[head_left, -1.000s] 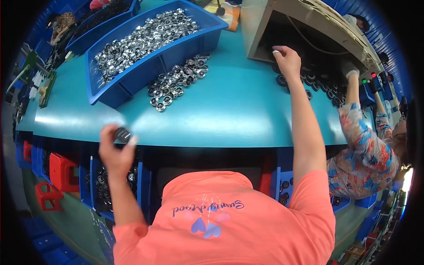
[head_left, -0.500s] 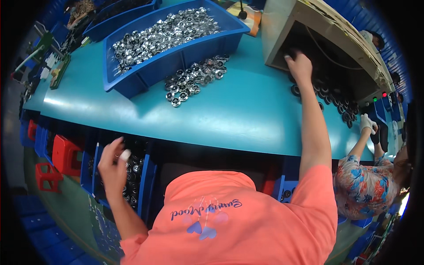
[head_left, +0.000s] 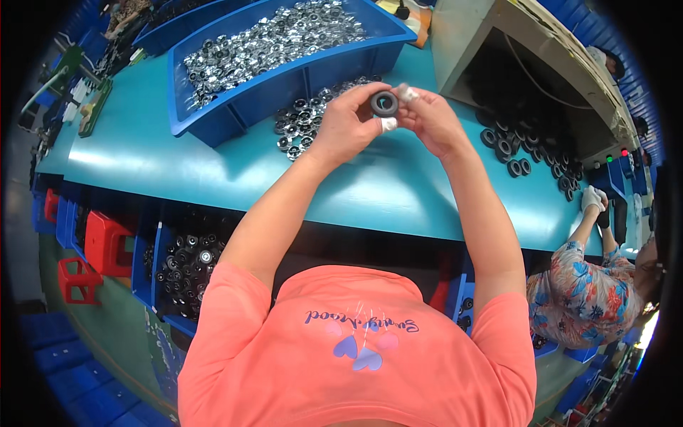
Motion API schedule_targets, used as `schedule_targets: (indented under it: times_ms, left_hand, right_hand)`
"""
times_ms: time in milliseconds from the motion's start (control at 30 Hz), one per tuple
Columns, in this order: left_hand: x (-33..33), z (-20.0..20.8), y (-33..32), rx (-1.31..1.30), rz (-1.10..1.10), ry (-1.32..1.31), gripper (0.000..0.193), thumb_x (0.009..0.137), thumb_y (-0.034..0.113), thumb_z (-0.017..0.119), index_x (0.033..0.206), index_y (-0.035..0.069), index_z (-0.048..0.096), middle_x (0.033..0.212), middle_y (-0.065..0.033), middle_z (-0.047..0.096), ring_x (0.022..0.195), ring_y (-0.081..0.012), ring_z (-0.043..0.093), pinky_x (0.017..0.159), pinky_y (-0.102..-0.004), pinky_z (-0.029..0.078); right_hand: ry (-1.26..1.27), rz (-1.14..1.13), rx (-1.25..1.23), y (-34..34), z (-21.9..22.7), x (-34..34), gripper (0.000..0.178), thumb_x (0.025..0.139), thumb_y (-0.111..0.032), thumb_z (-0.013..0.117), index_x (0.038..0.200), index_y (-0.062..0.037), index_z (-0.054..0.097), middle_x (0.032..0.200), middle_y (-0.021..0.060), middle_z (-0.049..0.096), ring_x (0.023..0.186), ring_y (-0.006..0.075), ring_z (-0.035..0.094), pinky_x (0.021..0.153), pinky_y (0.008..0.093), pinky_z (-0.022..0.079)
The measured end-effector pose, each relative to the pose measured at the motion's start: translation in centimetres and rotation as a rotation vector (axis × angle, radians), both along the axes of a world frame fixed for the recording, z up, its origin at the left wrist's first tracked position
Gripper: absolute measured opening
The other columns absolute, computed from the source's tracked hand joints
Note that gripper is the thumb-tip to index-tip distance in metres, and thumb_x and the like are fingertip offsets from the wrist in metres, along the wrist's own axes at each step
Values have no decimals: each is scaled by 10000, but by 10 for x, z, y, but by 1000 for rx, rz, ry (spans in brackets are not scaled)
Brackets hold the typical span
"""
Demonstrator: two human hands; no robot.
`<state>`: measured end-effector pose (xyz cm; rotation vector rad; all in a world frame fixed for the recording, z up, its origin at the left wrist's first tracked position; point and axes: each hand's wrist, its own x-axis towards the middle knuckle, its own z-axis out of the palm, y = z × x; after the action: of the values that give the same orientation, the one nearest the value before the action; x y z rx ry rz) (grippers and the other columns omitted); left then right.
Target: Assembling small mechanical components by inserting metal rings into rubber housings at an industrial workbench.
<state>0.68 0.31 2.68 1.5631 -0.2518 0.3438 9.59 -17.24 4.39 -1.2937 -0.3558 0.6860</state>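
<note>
L hand (head_left: 347, 127) was part-closed, pinching 1 blk ring (head_left: 383, 113) btwn thumb & fingers. R hand (head_left: 432, 122) was part-closed too, fingertips at ring's R edge; can't tell if gripping. Ring was held up on near side of blue bin (head_left: 277, 92), by its R end. Chrome parts (head_left: 302, 122) lay loose just in front of bin; more blk rings (head_left: 504, 146) well to bin's R.
</note>
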Motion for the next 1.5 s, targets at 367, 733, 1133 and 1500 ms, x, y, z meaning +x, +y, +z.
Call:
schedule_targets:
  times_ms: [367, 733, 1133, 1500]
  left_hand:
    - [7, -12, 26, 142, 255, 14, 467, 785, 35, 805, 1233, 79, 679, 1065, 7, 627, 921, -80, 621, 780, -236, 520]
    - [14, -23, 26, -30, 187, 50, 452, 793, 55, 801, 1228, 60, 676, 1061, -9, 549, 896, -104, 585, 762, -259, 509]
    - [11, -19, 40, -655, -373, 228, 645, 891, 72, 703, 1490, 15, 469, 1342, -81, 622, 1238, -215, 586, 1045, -395, 483]
    - [7, -14, 39, -651, -407, 216, 743, 839, 30, 716, 1517, -2, 413, 1392, -163, 592, 1213, -247, 608, 1096, -415, 482]
  right_hand:
    - [-1135, -281, -735, 50, -73, 25, 474, 816, -135, 705, 1286, -94, 658, 1227, 147, 660, 1118, 360, 579, 1013, 447, 466]
    - [-938, -299, -447, 42, -52, 12, 352, 760, -54, 760, 1107, -56, 701, 1046, 87, 673, 810, 214, 649, 750, 338, 553]
    - [-682, -355, -53, 30, -12, -10, 330, 787, -45, 779, 1111, -28, 717, 1049, 39, 662, 865, 112, 666, 810, 266, 562]
    - [-638, -333, 15, 17, 3, -4, 353, 844, -12, 711, 1196, -28, 716, 1141, 65, 647, 1008, 162, 691, 918, 270, 561]
